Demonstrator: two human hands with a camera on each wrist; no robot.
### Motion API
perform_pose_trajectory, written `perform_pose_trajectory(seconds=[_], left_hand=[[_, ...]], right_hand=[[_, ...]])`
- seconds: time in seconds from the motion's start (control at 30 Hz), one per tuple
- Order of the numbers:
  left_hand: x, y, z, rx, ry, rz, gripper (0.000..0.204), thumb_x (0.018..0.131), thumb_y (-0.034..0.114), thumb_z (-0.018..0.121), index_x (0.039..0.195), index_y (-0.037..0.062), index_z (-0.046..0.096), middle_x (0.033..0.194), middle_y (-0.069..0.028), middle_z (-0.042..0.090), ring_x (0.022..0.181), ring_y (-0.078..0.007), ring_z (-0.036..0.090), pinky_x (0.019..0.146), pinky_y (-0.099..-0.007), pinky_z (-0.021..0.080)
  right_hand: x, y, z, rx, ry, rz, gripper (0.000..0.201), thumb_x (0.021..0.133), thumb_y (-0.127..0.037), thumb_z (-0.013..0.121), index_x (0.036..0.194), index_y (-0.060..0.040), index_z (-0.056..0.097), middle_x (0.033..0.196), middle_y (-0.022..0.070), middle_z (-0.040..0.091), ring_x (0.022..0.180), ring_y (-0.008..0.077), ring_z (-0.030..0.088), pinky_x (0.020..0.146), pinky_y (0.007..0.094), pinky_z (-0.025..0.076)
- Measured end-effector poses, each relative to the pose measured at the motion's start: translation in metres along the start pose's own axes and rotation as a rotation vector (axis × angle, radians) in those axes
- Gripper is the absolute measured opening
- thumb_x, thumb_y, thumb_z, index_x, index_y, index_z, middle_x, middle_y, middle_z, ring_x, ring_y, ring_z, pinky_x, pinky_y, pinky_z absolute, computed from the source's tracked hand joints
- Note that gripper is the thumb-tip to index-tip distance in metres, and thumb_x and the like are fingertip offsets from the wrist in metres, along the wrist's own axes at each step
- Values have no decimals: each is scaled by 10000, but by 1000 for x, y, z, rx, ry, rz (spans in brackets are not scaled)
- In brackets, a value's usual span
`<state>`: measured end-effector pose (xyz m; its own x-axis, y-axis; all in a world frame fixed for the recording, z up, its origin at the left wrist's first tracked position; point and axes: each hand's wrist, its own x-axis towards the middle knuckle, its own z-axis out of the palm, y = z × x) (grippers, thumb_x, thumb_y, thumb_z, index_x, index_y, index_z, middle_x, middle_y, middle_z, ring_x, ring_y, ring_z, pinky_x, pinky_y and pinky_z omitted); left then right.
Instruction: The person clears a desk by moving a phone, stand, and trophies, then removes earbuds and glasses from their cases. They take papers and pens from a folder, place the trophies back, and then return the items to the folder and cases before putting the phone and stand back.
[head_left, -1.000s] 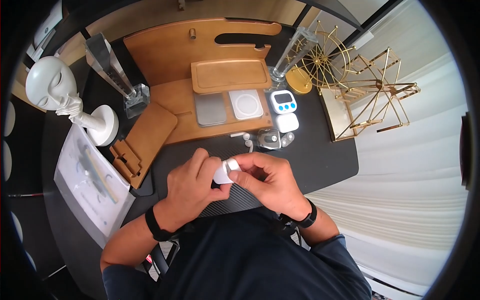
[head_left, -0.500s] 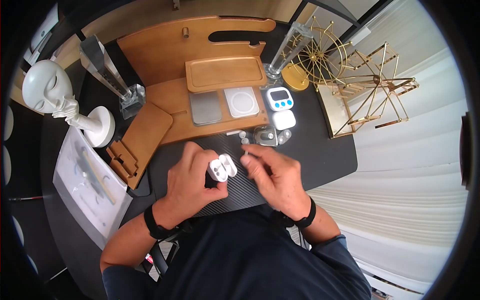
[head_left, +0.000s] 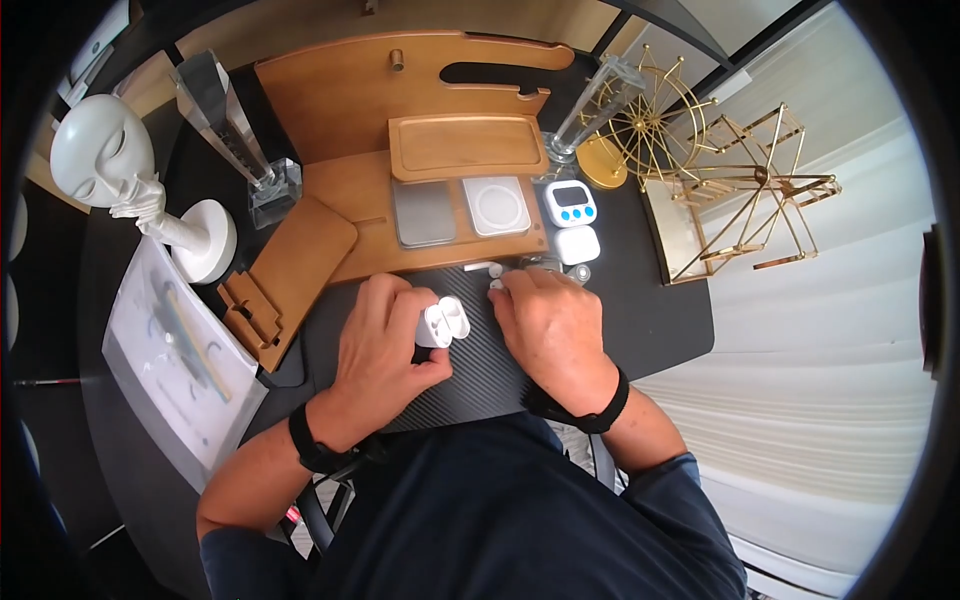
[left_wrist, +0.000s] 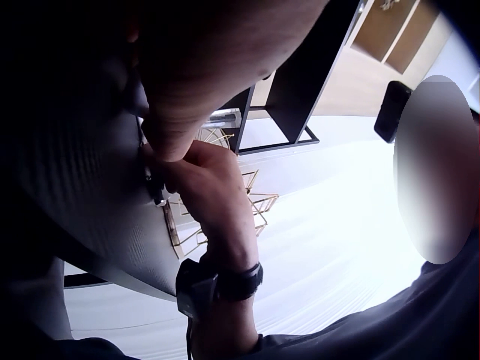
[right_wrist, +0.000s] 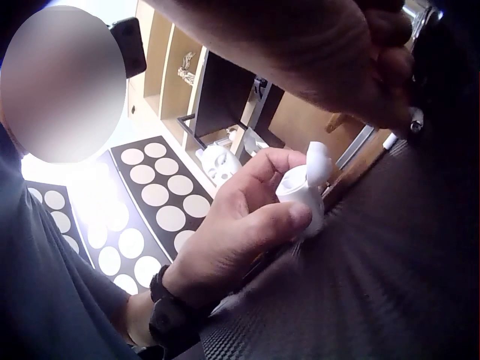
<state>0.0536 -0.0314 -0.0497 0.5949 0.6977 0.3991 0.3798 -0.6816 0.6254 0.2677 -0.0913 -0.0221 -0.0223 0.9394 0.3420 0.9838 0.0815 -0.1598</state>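
Observation:
In the head view my left hand grips a white earbud case from the side, its lid tipped up toward the right. The right wrist view shows the case between thumb and fingers of the left hand. My right hand is lowered palm down, its fingertips pinching a white earbud, mostly covered by the fingers. Another white earbud lies just beyond it on the black desk. Behind the right hand, a small clear-and-grey case is largely hidden.
A wooden stand at the back carries a grey plate and white square. Right of it are a timer, white case and gold wheels. A white sculpture, crystal trophy and plastic folder stand or lie left.
The case lid, closed a second ago, is open. My right hand has left the case, moved right and forward, and come down over the nearer earbud. The left hand keeps its hold.

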Motion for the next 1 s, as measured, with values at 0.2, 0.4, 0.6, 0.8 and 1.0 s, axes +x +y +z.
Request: perform_pose_trajectory(seconds=[0.2, 0.4, 0.6, 0.8, 1.0], left_hand=[[0, -4, 1, -60, 4, -49, 548, 688, 52, 824, 1182, 60, 587, 1087, -153, 542, 990, -384, 600, 810, -467, 517], [0, -1, 2, -109, 26, -80, 529, 717, 73, 846, 1177, 63, 587, 1086, -147, 551, 963, -369, 619, 782, -457, 522], [-2, -6, 2, -82, 73, -32, 546, 729, 93, 885, 1178, 61, 576, 1087, -120, 555, 827, -259, 600, 628, -346, 502], [-2, -4, 1, -93, 88, -36, 533, 730, 103, 895, 1145, 59, 563, 1055, -117, 544, 783, -248, 577, 613, -347, 485], [-3, -7, 4, -97, 96, -34, 540, 727, 131, 913, 1132, 65, 560, 1046, -123, 544, 839, -307, 610, 664, -407, 512]], right_hand=[[-1, -7, -9, 215, -13, 171, 167, 901, -170, 785, 917, -28, 699, 752, 121, 695, 662, 302, 714, 586, 409, 556], [3, -23, -24, 1044, -84, 370, 165, 929, -95, 823, 998, 0, 707, 763, 67, 735, 591, 98, 652, 558, 275, 524], [0, -38, -3, 1110, 0, 378, 196, 949, -123, 841, 1027, -3, 708, 778, 41, 740, 617, 39, 615, 553, 242, 501], [-1, -45, 2, 895, 106, 341, 202, 924, -112, 857, 1014, -23, 700, 687, 23, 655, 560, 83, 577, 508, 272, 472], [-5, -48, 13, 794, 251, 218, 227, 886, -97, 885, 1010, -48, 702, 660, 21, 588, 551, 138, 569, 503, 298, 469]])
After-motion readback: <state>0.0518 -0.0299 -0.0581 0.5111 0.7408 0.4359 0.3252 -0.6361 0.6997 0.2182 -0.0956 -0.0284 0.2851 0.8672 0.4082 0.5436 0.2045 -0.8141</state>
